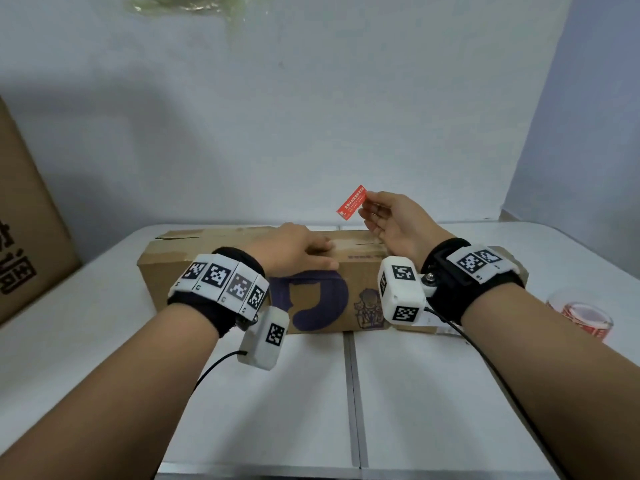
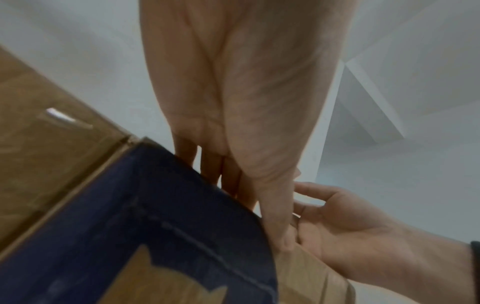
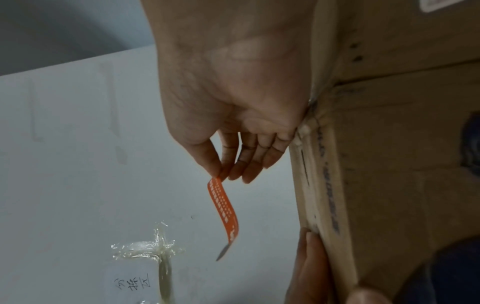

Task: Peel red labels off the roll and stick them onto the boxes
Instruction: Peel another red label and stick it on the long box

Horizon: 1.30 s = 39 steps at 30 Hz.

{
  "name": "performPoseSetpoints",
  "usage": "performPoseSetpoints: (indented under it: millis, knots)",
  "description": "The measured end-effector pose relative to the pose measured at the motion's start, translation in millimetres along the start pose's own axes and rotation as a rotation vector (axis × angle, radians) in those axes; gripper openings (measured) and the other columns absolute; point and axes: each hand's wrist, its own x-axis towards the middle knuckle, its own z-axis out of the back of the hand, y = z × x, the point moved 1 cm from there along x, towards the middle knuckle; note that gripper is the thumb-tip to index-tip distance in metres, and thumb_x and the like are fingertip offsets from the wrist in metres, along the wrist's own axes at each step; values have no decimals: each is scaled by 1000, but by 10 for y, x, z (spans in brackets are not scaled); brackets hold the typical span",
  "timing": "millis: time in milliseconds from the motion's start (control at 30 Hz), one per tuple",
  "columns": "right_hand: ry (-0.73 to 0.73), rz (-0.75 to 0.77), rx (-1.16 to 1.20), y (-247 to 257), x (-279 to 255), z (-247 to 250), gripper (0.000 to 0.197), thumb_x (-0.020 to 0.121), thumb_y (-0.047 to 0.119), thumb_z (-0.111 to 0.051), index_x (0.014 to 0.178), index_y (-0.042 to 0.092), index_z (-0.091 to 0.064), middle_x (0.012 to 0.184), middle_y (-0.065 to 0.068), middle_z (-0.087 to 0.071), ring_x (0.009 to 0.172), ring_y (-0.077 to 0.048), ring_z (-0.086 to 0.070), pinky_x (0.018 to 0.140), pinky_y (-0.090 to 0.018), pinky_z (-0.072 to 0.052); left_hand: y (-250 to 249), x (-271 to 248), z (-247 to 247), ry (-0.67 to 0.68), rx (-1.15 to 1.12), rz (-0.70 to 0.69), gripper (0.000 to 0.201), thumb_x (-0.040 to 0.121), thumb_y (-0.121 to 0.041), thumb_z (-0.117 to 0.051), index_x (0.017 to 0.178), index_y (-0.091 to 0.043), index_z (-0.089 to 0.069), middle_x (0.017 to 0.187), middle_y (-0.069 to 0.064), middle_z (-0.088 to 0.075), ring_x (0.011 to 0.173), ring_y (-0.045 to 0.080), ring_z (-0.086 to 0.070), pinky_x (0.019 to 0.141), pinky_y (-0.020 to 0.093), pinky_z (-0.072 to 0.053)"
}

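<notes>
Pinching one corner of a thin, curling red label (image 1: 351,202) between thumb and fingertip, the right hand (image 1: 391,220) is holding it just above the box (image 1: 207,271), likely keeping the adhesive untouched. The left hand (image 1: 294,249) is lying flat on the matte cardboard top, apparently steadying it, while the glossy label roll (image 1: 585,320) is sitting on the white desk (image 1: 433,393).

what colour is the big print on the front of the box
Dark purple-blue on the brown box, clearest in the head view.
</notes>
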Motion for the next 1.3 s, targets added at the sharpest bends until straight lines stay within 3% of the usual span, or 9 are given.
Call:
performPoseSetpoints:
  millis: [133,233,367,633,767,900,1033,1167,1300]
  knots:
    - [68,-33,-99,56,8,11,11,90,17,-58,80,14,-63,80,0,-64,79,-13,-62,75,-24,-47,42,-42,-73,-4,-21,-10,53,91,-55,-48,140,-33,-46,150,-14,-41,136,14,-41,112,34,-33]
    - [112,-65,-186,96,42,-25,9,89,16,-59,83,13,-64,78,0,-63,76,-14,-61,78,-25,-48,69,-72,-96,-15,-59,-32,48,97,-49,-41,141,-31,-46,153,-15,-35,139,11,-37,109,27,-28]
    - [149,-95,-280,85,107,-90,9,89,14,-59,81,13,-62,80,-2,-63,77,-15,-62,79,-24,-51,91,-55,-147,-122,-88,-39,38,100,-40,-41,134,-29,-55,146,-13,-48,131,12,-47,103,25,-34]
    - [203,-120,-211,-7,177,-168,10,89,7,-57,80,9,-61,78,-4,-62,74,-15,-61,77,-23,-53,109,44,-225,-258,-142,53,30,95,-38,-52,119,-31,-68,123,-7,-68,105,16,-64,85,30,-51]
    - [237,-118,-255,-76,201,-165,8,90,7,-58,84,7,-63,80,-5,-61,76,-13,-59,77,-22,-54,103,67,-249,-335,-238,60,23,93,-33,-58,112,-31,-72,96,-1,-76,79,13,-62,56,13,-39]
    - [246,-105,-290,-93,203,-183,11,91,6,-56,82,5,-63,77,-5,-61,75,-13,-58,83,-26,-51,137,80,-299,-441,-312,45,21,87,-34,-65,107,-28,-68,105,-7,-71,93,9,-65,75,26,-50]
    - [238,-129,-257,-82,222,-160,8,90,6,-57,84,5,-62,81,-6,-61,77,-14,-59,87,-26,-51,131,70,-325,-526,-243,-36,30,84,-33,-69,104,-28,-46,117,-9,-46,89,6,-67,68,37,-57]
    - [235,-142,-236,-89,247,-153,6,89,5,-58,84,4,-62,91,-11,-63,91,-20,-59,97,-30,-48,113,41,-320,-511,-189,-80,27,86,-34,-67,105,-36,-48,120,-12,-44,90,6,-67,70,39,-57]
    - [244,-140,-259,-105,266,-170,7,88,4,-57,84,3,-63,91,-11,-63,97,-23,-56,103,-34,-45,93,25,-332,-496,-248,-113,17,89,-32,-64,103,-33,-55,120,-11,-46,95,9,-66,76,39,-55]
